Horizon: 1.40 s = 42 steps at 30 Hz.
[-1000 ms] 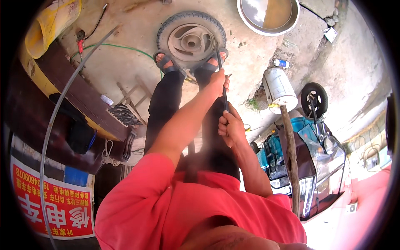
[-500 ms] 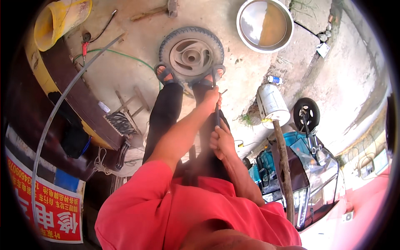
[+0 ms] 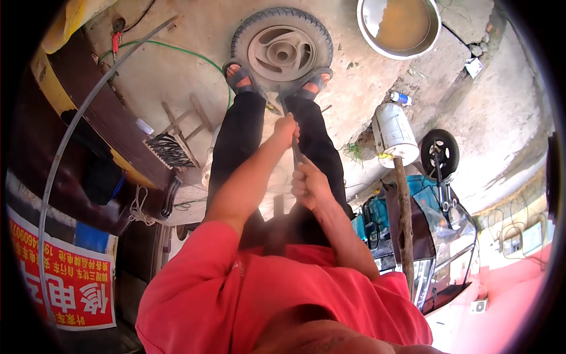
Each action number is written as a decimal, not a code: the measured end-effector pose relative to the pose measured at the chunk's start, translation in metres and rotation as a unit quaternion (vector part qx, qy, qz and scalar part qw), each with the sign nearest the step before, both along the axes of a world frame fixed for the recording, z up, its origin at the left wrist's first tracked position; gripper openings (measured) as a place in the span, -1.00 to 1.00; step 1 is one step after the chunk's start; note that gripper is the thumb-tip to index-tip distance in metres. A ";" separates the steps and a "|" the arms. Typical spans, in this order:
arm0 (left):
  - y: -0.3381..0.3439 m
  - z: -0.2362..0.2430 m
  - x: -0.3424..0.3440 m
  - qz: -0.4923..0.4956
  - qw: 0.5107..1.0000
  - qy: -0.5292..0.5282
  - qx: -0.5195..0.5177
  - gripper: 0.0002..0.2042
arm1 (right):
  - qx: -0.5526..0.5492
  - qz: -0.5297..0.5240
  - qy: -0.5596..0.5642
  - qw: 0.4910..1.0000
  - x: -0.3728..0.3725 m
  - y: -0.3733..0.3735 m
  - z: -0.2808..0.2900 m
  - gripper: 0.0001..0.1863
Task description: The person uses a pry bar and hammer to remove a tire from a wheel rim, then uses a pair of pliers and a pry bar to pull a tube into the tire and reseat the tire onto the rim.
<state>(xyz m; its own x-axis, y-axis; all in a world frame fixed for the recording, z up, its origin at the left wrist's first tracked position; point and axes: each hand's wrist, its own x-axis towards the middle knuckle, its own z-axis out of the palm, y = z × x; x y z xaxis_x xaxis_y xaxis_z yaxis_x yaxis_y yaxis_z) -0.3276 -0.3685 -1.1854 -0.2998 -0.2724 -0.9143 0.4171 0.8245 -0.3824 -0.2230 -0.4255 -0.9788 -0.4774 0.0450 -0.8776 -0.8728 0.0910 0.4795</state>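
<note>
My left hand (image 3: 286,128) is closed round a dark metal bar (image 3: 297,151), with my right hand (image 3: 308,182) gripping it lower in the picture. The bar runs along between my legs toward the bottom of a wheel (image 3: 282,44) with a treaded tyre and dusty spoked rim, lying on its side on the concrete. My sandalled feet (image 3: 242,79) are at the wheel's lower edge. The bar's far end is blurred, so I cannot tell whether it touches the tyre.
A water basin (image 3: 398,29) stands upper right, a white bucket (image 3: 392,133) right, beside a wooden post (image 3: 404,224), spare wheel (image 3: 439,153) and vehicle (image 3: 430,248). On the left are a green hose (image 3: 194,59), curved pipe (image 3: 88,106) and folding stool (image 3: 168,150).
Both hands and the bar have shifted left. The bar's far end has come away from the rim's right side to between my feet, near the tyre's bottom. The view has also shifted slightly.
</note>
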 end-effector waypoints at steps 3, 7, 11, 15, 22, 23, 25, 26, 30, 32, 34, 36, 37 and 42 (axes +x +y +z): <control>-0.001 -0.007 0.016 -0.022 1.000 0.017 -0.007 -0.57 | 0.010 0.009 -0.008 1.000 0.003 -0.003 -0.011 -0.38; 0.021 -0.061 0.022 0.012 1.000 -0.005 0.028 -0.56 | 0.000 -0.051 0.020 0.999 0.030 0.018 -0.068 -0.90; 0.006 -0.050 0.000 0.087 0.993 -0.042 0.073 -0.50 | 0.018 -0.107 0.087 0.990 0.049 0.029 -0.053 -0.61; 0.017 0.019 0.010 -0.061 0.995 -0.029 0.070 -0.51 | 0.053 -0.026 0.016 0.998 0.005 0.009 -0.012 -0.81; 0.162 0.166 -0.048 -0.128 0.962 -0.152 0.189 -0.68 | 0.048 -0.003 0.041 0.998 -0.016 0.027 -0.029 -0.78; 0.176 0.167 -0.063 -0.118 0.956 -0.151 0.222 -0.70 | 0.061 0.014 0.042 0.997 -0.018 0.026 -0.036 -0.81; 0.189 0.155 -0.091 -0.101 0.951 -0.136 0.257 -0.71 | 0.058 0.027 0.035 0.997 -0.022 0.025 -0.048 -0.84; 0.193 0.141 -0.101 -0.096 0.951 -0.122 0.266 -0.72 | 0.050 0.037 0.035 0.997 -0.023 0.029 -0.054 -0.86; 0.194 0.071 -0.130 -0.124 0.951 -0.097 0.266 -0.76 | 0.024 0.059 0.019 0.998 -0.035 0.059 -0.072 -0.89; 0.205 0.052 -0.132 -0.143 0.951 -0.106 0.253 -0.78 | 0.055 0.062 0.001 0.997 -0.048 0.081 -0.070 -0.89; 0.209 0.064 -0.120 -0.133 0.938 -0.192 0.255 -0.78 | 0.043 0.056 -0.059 0.996 -0.078 0.082 -0.068 -0.95; 0.206 0.094 -0.123 -0.189 0.926 -0.220 0.243 -0.81 | 0.017 0.088 -0.098 0.991 -0.120 0.087 -0.060 -0.93; 0.197 0.107 -0.144 -0.221 0.927 -0.210 0.218 -0.79 | -0.011 0.120 -0.114 0.986 -0.145 0.094 -0.052 -0.75; 0.199 0.240 -0.215 -0.428 0.818 -0.318 0.217 -0.73 | -0.018 0.097 -0.157 0.983 -0.229 0.115 0.042 -0.65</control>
